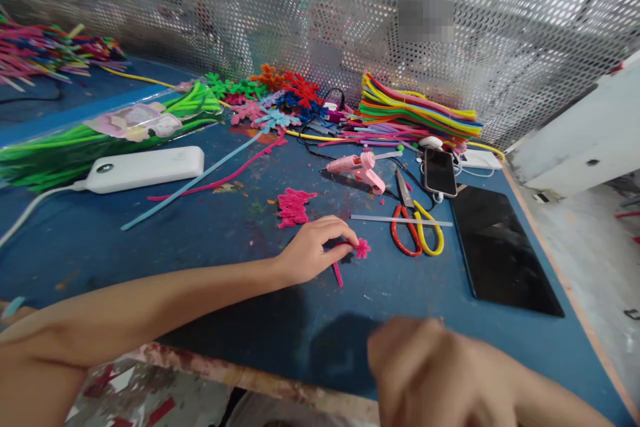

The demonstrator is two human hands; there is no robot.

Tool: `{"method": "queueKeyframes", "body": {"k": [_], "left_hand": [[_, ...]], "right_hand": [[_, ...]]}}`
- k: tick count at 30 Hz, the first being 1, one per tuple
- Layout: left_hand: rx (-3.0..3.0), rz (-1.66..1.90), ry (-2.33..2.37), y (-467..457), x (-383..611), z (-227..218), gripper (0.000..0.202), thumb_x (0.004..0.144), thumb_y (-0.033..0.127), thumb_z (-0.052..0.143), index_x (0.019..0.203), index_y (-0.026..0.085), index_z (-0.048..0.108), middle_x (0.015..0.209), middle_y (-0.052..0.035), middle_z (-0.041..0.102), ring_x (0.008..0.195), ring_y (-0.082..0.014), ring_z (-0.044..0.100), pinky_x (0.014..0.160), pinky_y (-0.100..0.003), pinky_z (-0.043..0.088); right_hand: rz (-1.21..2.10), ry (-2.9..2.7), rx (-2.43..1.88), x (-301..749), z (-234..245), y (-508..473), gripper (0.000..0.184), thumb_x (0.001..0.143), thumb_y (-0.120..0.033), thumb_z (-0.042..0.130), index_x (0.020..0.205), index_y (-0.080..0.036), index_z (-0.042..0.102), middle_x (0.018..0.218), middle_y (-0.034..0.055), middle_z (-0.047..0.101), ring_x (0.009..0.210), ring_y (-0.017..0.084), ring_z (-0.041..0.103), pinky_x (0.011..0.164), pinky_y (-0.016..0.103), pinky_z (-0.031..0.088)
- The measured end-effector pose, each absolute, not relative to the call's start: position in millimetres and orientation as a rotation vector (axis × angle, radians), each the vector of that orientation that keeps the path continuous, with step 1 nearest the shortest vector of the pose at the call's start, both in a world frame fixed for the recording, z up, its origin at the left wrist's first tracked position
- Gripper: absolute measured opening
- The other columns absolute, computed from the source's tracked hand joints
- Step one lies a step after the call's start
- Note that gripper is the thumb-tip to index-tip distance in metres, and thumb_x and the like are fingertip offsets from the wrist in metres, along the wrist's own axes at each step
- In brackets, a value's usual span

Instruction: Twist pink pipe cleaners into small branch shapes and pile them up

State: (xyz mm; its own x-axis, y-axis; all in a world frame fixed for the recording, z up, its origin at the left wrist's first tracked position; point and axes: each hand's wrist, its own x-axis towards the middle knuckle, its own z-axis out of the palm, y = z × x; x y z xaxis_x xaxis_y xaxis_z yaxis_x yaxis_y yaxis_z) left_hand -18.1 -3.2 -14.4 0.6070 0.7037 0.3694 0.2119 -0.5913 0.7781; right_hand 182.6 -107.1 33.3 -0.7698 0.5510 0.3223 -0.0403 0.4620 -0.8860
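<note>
My left hand (315, 250) reaches across the blue table (200, 240) and pinches a small pink pipe-cleaner flower (361, 248) with its stem (338, 273) lying on the table. A pile of pink flower pieces (293, 207) sits just beyond that hand. My right hand (430, 373) is close to the camera at the bottom, blurred, fingers curled; whether it holds anything is hidden.
A pink glue gun (357, 168), red-and-yellow scissors (416, 223), a glue stick (400, 219), a phone (440, 172) and a black tablet (500, 247) lie to the right. A white power bank (145, 169), green pipe cleaners (75, 147) and coloured stacks (415, 113) are behind. A perforated metal screen (525, 27) backs the table.
</note>
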Motion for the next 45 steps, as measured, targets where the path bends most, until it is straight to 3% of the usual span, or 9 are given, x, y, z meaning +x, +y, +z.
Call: {"method": "queueKeyframes", "body": {"k": [2,4,6,12,26,32,45], "left_hand": [[2.134,0.898,0.693,-3,-18,-15,0.010,0.083,0.018,0.053,0.083,0.016,0.063,0.085,-0.0050,0.066,0.086,-0.0149,0.058,0.082,-0.029,0.045],[2.142,0.896,0.673,-4,-19,-15,0.011,0.084,0.018,0.052,0.083,0.016,0.063,0.084,-0.0049,0.066,0.085,-0.0147,0.058,0.082,-0.029,0.044],[2.141,0.890,0.668,-4,-19,-14,0.012,0.084,0.019,0.052,0.083,0.016,0.063,0.084,-0.0052,0.066,0.085,-0.0147,0.057,0.081,-0.028,0.044],[2.068,0.848,0.599,-5,-21,-14,0.009,0.084,0.019,0.054,0.084,0.015,0.062,0.085,-0.0055,0.065,0.084,-0.0133,0.059,0.081,-0.025,0.045],[2.099,0.824,0.606,-7,-21,-12,0.012,0.084,0.021,0.052,0.087,0.015,0.062,0.085,-0.0058,0.065,0.082,-0.0134,0.058,0.077,-0.025,0.045],[2.103,0.792,0.580,-5,-22,-12,0.030,0.069,0.037,0.069,0.090,0.016,0.063,0.088,-0.0059,0.065,0.085,-0.0160,0.058,0.080,-0.027,0.045],[2.138,0.796,0.541,-5,-22,-16,0.017,0.085,0.026,0.053,0.087,0.017,0.067,0.085,-0.0048,0.068,0.082,-0.0129,0.059,0.080,-0.023,0.044]], "right_hand": [[1.088,-2.027,-0.746,174,35,-87,0.014,0.084,-0.022,0.050,0.084,-0.025,0.064,0.069,0.0000,0.064,0.060,0.010,0.057,0.057,0.022,0.046],[0.785,-1.888,-1.031,173,28,-70,0.014,0.081,-0.017,0.053,0.090,-0.023,0.062,0.072,0.0007,0.062,0.060,0.011,0.054,0.057,0.023,0.045],[0.637,-1.898,-1.118,176,16,-58,0.016,0.079,-0.017,0.056,0.093,-0.023,0.061,0.072,0.0010,0.061,0.063,0.012,0.054,0.059,0.025,0.046],[0.596,-2.081,-1.024,182,-11,-51,0.030,0.077,-0.023,0.061,0.106,-0.023,0.056,0.100,0.0071,0.063,0.090,0.019,0.058,0.075,0.032,0.049],[0.888,-1.806,-1.149,174,-18,-56,0.018,0.075,-0.028,0.065,0.092,-0.021,0.064,0.078,0.0032,0.067,0.067,0.014,0.062,0.063,0.026,0.052],[1.173,-1.539,-1.162,169,-26,-58,0.021,0.071,-0.032,0.069,0.087,-0.021,0.061,0.073,0.0014,0.066,0.065,0.014,0.062,0.062,0.026,0.053],[1.366,-1.457,-1.119,170,-26,-59,0.024,0.070,-0.033,0.071,0.085,-0.020,0.058,0.073,0.0006,0.062,0.062,0.012,0.060,0.060,0.025,0.051]]}}
